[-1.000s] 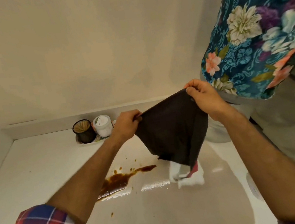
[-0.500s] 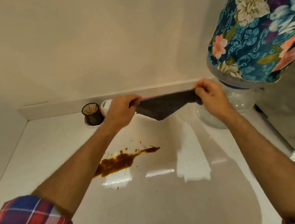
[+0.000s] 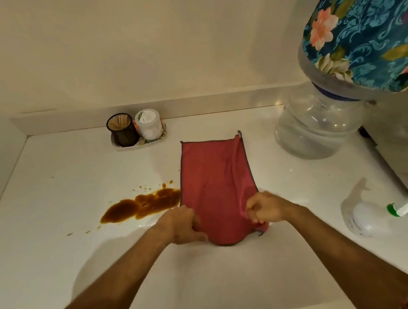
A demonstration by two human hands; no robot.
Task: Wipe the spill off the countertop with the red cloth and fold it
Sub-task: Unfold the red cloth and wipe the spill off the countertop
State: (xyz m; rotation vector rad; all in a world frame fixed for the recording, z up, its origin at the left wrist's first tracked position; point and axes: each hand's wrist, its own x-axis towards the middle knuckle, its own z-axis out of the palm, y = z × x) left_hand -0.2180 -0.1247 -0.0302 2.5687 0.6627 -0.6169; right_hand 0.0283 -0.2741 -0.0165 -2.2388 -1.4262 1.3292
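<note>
We are seeing warm, dim light glaring off the worktop (image 3: 82, 259), arms casting soft shadows, edges bending and blurring.

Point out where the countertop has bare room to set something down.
Free: the near strip of the countertop below the hands, and the back-left corner left of the small tray. Crowded: the middle, with the spill touching the red cloth, and the right side by the water jug and white bottle.

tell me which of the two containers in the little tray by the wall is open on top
The dark cup on the left of the tray: its top is open, with wooden sticks showing inside. The white jar beside it has a closed lid.
</note>
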